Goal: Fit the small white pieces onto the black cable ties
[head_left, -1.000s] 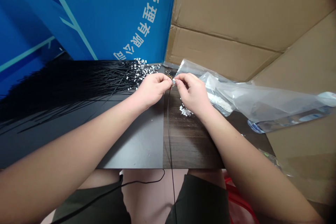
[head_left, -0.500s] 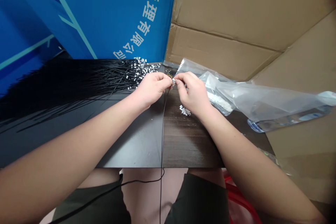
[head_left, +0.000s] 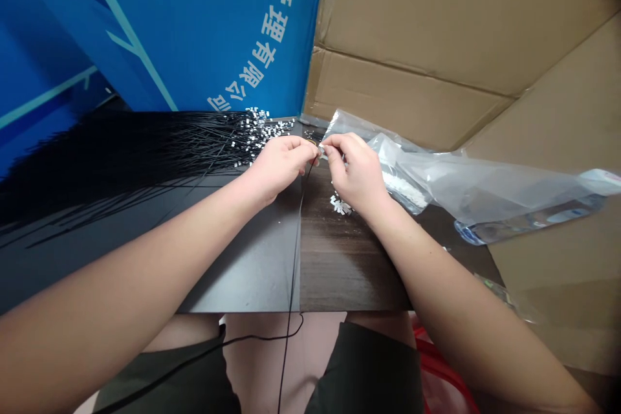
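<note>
My left hand (head_left: 285,167) is pinched closed on the end of a thin black cable (head_left: 292,281), which hangs down over the table edge. Facing it, almost touching, my right hand (head_left: 358,169) pinches a small white connector (head_left: 321,149) at the cable's tip. Fine coloured wires show between the fingertips, but how far they sit in the connector is hidden. Below my right hand lies a small heap of loose white connectors (head_left: 341,205). Left of my left hand spreads a big bundle of black cables (head_left: 194,142), many with white connectors on their ends.
Clear plastic bags (head_left: 485,181) lie to the right, one with white pieces inside. A blue printed panel (head_left: 194,26) and a cardboard wall (head_left: 417,19) stand behind the dark table (head_left: 354,265). Another black cord (head_left: 233,339) crosses above my lap.
The hanging part of the black cable has swung to the left. Both hands keep their pinch at nearly the same spot, and the view has shifted slightly.
</note>
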`<state>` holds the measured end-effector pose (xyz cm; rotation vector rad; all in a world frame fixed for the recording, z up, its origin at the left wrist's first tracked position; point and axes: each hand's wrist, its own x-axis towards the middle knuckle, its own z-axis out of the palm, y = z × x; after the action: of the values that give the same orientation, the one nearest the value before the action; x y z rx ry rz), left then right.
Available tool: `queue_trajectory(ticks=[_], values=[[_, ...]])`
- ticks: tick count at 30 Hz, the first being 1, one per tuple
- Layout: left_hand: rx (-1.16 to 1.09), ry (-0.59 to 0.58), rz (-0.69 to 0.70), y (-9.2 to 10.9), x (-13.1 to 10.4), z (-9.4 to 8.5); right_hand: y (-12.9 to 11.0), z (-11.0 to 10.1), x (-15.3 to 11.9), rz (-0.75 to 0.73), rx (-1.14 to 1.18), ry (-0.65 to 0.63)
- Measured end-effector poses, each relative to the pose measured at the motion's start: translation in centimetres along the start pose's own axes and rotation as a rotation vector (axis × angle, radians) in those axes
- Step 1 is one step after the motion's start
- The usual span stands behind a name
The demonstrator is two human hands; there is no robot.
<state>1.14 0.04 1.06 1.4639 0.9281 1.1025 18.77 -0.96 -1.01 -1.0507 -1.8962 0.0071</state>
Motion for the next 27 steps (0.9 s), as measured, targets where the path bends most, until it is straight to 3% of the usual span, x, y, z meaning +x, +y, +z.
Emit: queue_trajectory(ticks=[20,27], values=[[0.011,0.019,0.015,-0.92,-0.04,0.4,-0.39,0.27,-0.12,0.04,0.003,0.017],[-0.073,-0.021,-0.008,-0.4,-0.09,0.32,-0.31,0.19,-0.11,0.039,0.02,0.001]])
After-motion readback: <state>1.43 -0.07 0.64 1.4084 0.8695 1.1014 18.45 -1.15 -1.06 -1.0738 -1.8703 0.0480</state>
